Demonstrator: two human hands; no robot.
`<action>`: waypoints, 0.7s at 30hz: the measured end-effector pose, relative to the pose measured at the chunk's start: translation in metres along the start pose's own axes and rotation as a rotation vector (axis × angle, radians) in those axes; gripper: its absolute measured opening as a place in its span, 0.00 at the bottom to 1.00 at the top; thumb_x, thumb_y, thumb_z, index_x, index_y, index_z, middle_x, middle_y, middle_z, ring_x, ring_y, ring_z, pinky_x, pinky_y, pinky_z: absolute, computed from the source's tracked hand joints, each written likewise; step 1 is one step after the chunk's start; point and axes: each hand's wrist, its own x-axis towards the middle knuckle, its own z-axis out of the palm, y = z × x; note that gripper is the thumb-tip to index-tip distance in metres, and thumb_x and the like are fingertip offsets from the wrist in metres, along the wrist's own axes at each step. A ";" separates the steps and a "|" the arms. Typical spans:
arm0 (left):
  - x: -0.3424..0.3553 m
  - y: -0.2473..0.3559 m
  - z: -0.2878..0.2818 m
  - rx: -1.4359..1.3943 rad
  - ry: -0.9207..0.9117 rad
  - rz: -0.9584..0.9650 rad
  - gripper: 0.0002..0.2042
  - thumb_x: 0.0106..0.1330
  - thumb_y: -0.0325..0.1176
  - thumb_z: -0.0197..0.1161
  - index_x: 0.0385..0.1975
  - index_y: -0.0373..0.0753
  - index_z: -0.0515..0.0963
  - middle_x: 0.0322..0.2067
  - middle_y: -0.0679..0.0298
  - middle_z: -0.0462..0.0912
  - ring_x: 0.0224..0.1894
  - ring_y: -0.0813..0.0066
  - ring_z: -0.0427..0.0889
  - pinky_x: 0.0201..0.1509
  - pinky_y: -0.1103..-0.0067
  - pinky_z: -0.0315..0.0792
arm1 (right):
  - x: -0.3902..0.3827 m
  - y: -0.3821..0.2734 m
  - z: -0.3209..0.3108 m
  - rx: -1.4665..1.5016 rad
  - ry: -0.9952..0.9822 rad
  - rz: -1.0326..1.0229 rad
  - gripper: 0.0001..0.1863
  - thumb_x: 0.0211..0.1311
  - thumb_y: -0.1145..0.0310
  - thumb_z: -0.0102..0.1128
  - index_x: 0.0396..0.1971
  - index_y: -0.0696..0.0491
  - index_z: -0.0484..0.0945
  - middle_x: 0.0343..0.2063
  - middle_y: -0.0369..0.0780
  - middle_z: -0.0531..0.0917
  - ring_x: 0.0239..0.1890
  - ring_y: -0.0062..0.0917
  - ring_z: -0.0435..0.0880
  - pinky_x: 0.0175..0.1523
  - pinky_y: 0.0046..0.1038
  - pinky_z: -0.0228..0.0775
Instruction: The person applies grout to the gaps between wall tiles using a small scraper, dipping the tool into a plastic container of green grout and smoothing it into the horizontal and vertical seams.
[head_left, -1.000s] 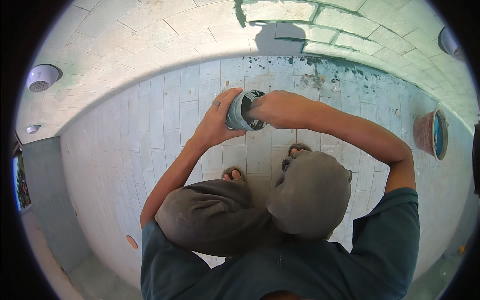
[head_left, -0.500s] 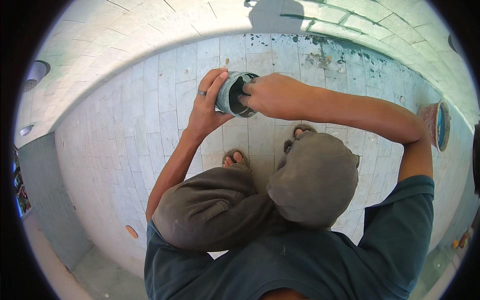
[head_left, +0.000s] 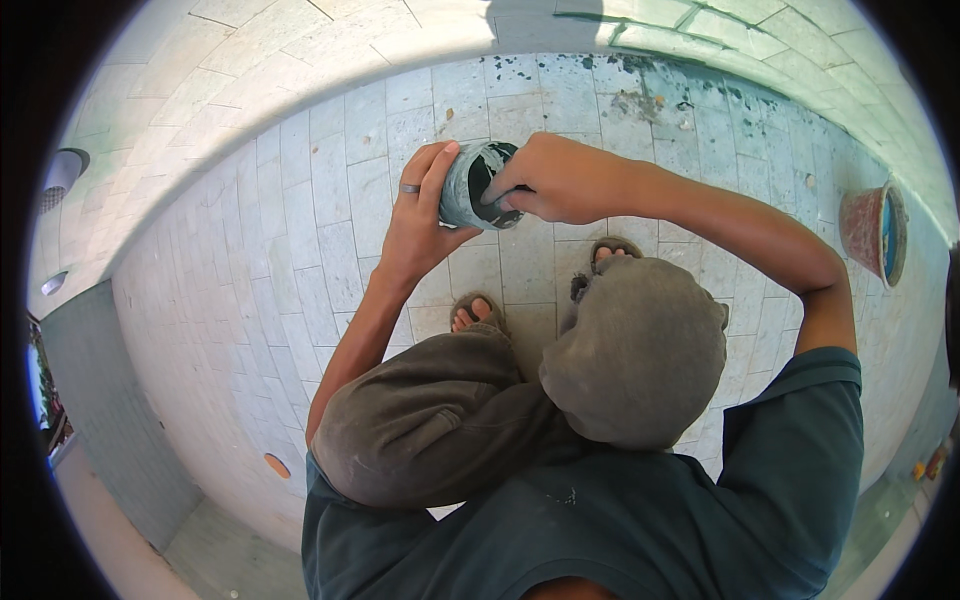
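A round, pale grey-green smeared can is tipped on its side above the tiled floor, its dark mouth facing right. My left hand, with a dark ring on one finger, is wrapped round the can's closed side. Into the mouth reaches my right hand, one finger stretched inside and the others partly hidden by the hand itself. Dark, wet-looking matter coats the inside of the can. Whether the right fingertips carry any of it is too small to tell.
A reddish, stained bucket with blue inside stands at the right by the wall. Dark splashes spot the far floor along the tiled wall. A pipe opening juts from the left wall. My sandalled feet are below the can.
My right hand has shifted slightly, its knuckles higher and one finger now stretched inside the can. My left hand keeps its hold. The view has tilted a little.
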 end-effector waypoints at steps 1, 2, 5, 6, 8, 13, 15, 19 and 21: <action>-0.001 0.002 0.001 -0.001 -0.027 -0.024 0.54 0.34 0.24 0.82 0.68 0.43 0.60 0.62 0.52 0.66 0.64 0.49 0.67 0.65 0.63 0.70 | -0.002 0.003 0.001 0.059 0.010 0.000 0.13 0.63 0.72 0.58 0.45 0.57 0.85 0.26 0.47 0.84 0.27 0.35 0.83 0.38 0.36 0.74; -0.002 0.004 0.002 -0.003 -0.050 -0.064 0.53 0.34 0.24 0.81 0.68 0.43 0.60 0.62 0.52 0.66 0.64 0.49 0.68 0.65 0.63 0.70 | -0.003 0.006 0.001 0.163 -0.018 0.094 0.13 0.63 0.70 0.60 0.46 0.55 0.85 0.27 0.46 0.84 0.28 0.33 0.83 0.37 0.34 0.74; -0.005 0.003 0.003 0.002 -0.082 -0.189 0.52 0.38 0.25 0.81 0.69 0.42 0.59 0.62 0.50 0.66 0.63 0.48 0.69 0.64 0.63 0.70 | -0.007 0.014 0.003 0.436 -0.060 0.336 0.15 0.63 0.66 0.63 0.49 0.51 0.85 0.29 0.44 0.85 0.29 0.25 0.82 0.37 0.29 0.74; -0.003 0.003 0.004 0.003 -0.074 -0.234 0.51 0.40 0.27 0.81 0.69 0.42 0.59 0.62 0.49 0.66 0.63 0.47 0.69 0.64 0.63 0.70 | -0.010 0.016 0.002 0.507 -0.045 0.395 0.16 0.63 0.65 0.63 0.50 0.51 0.84 0.30 0.42 0.86 0.30 0.22 0.81 0.37 0.28 0.73; -0.003 0.001 0.005 0.004 -0.052 -0.323 0.50 0.43 0.30 0.81 0.69 0.40 0.58 0.62 0.48 0.67 0.63 0.48 0.70 0.64 0.63 0.70 | -0.016 0.024 0.004 0.703 0.024 0.456 0.17 0.64 0.65 0.63 0.52 0.52 0.82 0.34 0.40 0.86 0.31 0.19 0.81 0.38 0.25 0.72; -0.006 -0.006 0.000 -0.035 0.013 -0.460 0.50 0.46 0.35 0.81 0.69 0.37 0.56 0.60 0.48 0.70 0.61 0.50 0.73 0.63 0.63 0.70 | -0.024 0.057 0.022 1.379 0.371 0.389 0.21 0.65 0.69 0.63 0.56 0.60 0.76 0.43 0.40 0.85 0.36 0.20 0.83 0.41 0.21 0.75; -0.012 -0.008 -0.002 -0.049 0.027 -0.484 0.51 0.45 0.34 0.81 0.70 0.36 0.55 0.59 0.48 0.73 0.60 0.52 0.74 0.64 0.63 0.70 | -0.022 0.073 0.027 1.436 0.493 0.372 0.22 0.66 0.70 0.62 0.57 0.60 0.73 0.45 0.44 0.85 0.37 0.20 0.84 0.43 0.20 0.77; -0.027 -0.007 -0.004 -0.098 0.021 -0.532 0.51 0.45 0.35 0.81 0.69 0.34 0.55 0.58 0.47 0.74 0.59 0.54 0.75 0.63 0.65 0.70 | -0.008 0.102 0.031 1.373 0.868 0.382 0.18 0.66 0.71 0.63 0.51 0.61 0.71 0.42 0.48 0.85 0.36 0.23 0.86 0.39 0.23 0.79; -0.032 -0.007 -0.002 -0.090 0.011 -0.537 0.51 0.45 0.35 0.81 0.69 0.34 0.55 0.58 0.47 0.74 0.59 0.54 0.76 0.62 0.65 0.71 | 0.002 0.125 0.033 1.156 1.027 0.361 0.18 0.65 0.71 0.62 0.50 0.62 0.70 0.40 0.49 0.86 0.32 0.24 0.87 0.34 0.23 0.79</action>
